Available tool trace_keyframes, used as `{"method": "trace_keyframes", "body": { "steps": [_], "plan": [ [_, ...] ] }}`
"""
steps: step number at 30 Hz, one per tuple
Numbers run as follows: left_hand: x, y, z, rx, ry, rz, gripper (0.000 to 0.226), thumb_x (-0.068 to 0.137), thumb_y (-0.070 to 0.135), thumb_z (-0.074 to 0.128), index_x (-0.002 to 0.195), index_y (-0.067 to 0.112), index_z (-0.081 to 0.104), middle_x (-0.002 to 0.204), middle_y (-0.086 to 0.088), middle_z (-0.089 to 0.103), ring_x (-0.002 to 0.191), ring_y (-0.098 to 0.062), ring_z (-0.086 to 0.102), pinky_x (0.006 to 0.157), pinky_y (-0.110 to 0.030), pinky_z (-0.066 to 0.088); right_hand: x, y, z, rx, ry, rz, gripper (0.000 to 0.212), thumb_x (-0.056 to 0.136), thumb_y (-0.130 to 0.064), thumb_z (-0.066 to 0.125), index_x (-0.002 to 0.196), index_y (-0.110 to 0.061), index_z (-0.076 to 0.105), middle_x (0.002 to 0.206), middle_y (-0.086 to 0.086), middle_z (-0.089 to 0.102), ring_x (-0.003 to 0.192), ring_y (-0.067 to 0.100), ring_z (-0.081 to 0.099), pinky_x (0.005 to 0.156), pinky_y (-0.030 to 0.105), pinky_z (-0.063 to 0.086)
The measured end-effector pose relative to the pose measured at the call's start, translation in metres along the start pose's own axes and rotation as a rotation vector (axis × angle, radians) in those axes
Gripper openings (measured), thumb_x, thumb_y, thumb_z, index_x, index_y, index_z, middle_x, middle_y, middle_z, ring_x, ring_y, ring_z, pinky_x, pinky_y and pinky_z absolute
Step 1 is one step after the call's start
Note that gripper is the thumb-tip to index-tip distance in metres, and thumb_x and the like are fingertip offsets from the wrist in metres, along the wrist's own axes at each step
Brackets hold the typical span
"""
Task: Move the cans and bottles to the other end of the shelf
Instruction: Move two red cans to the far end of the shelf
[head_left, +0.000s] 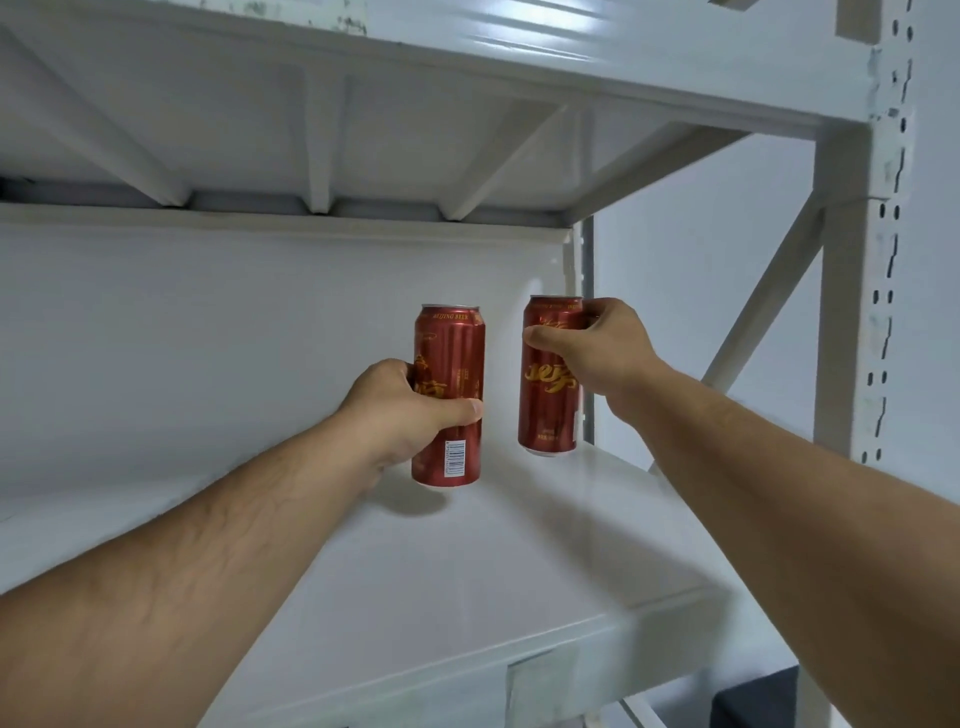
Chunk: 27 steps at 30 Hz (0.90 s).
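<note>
I saw two tall red cans held upright over the white shelf (545, 545), near its right end. The left can (450, 384) sat in the left hand (402, 415), whose fingers and thumb wrapped its lower middle; its base looked just above the shelf surface, a shadow beneath it. The right can (550, 384) was gripped near its top by the right hand (597, 348), fingers curled round the rim area, its base slightly tilted and close to the shelf; whether it touched, I could not tell. Behind stood the perforated white upright (883, 291) of the rack.
</note>
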<state>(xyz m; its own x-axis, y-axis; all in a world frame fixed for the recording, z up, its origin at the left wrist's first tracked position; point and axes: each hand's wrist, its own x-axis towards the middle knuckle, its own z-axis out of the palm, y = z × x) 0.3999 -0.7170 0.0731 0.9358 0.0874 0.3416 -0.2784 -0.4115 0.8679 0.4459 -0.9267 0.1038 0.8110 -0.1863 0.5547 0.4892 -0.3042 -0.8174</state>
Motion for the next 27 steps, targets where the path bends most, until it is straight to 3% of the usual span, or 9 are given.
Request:
{"method": "trace_keyframes", "body": {
  "steps": [3, 9, 15, 22, 27],
  "plan": [
    [0.011, 0.005, 0.006, 0.008, 0.012, -0.009, 0.032, 0.075, 0.024, 0.091, 0.102, 0.023, 0.074, 0.1, -0.001, 0.078, 0.093, -0.021, 0.075, 0.093, -0.039, 0.057, 0.02, 0.01, 0.001, -0.021, -0.017, -0.001, 0.042, 0.071, -0.033, 0.088, 0.106, -0.018, 0.07, 0.095, 0.001, 0.075, 0.086, 0.021, 0.074, 0.085, 0.042, 0.061],
    [0.032, 0.01, 0.029, 0.003, 0.044, -0.028, 0.035, 0.075, 0.024, 0.091, 0.105, 0.022, 0.073, 0.1, -0.001, 0.076, 0.094, -0.021, 0.074, 0.093, -0.04, 0.057, 0.055, 0.037, 0.009, -0.067, -0.061, -0.002, 0.019, 0.074, -0.029, 0.084, 0.089, -0.02, 0.076, 0.084, -0.002, 0.076, 0.077, 0.014, 0.073, 0.065, 0.027, 0.056],
    [0.048, 0.007, 0.043, 0.005, 0.093, -0.026, 0.03, 0.075, 0.024, 0.091, 0.098, 0.023, 0.072, 0.097, 0.0, 0.077, 0.09, -0.019, 0.075, 0.085, -0.036, 0.057, 0.087, 0.064, 0.017, -0.096, -0.093, 0.071, 0.019, 0.076, -0.028, 0.084, 0.076, -0.029, 0.066, 0.08, -0.007, 0.071, 0.071, 0.007, 0.065, 0.055, 0.021, 0.045],
    [0.053, -0.002, 0.046, -0.009, 0.126, -0.033, 0.034, 0.075, 0.024, 0.091, 0.103, 0.022, 0.073, 0.099, 0.002, 0.078, 0.091, -0.019, 0.075, 0.084, -0.035, 0.057, 0.114, 0.089, 0.016, -0.14, -0.072, 0.131, 0.026, 0.071, -0.031, 0.086, 0.091, -0.021, 0.073, 0.086, -0.002, 0.073, 0.077, 0.012, 0.067, 0.066, 0.027, 0.052],
    [0.055, -0.011, 0.048, -0.024, 0.134, -0.053, 0.035, 0.074, 0.023, 0.092, 0.104, 0.022, 0.073, 0.099, 0.002, 0.078, 0.091, -0.017, 0.075, 0.081, -0.032, 0.057, 0.124, 0.098, 0.019, -0.155, -0.067, 0.142, 0.027, 0.071, -0.031, 0.087, 0.09, -0.019, 0.074, 0.084, -0.001, 0.073, 0.078, 0.015, 0.069, 0.067, 0.028, 0.052]
  ]
}}
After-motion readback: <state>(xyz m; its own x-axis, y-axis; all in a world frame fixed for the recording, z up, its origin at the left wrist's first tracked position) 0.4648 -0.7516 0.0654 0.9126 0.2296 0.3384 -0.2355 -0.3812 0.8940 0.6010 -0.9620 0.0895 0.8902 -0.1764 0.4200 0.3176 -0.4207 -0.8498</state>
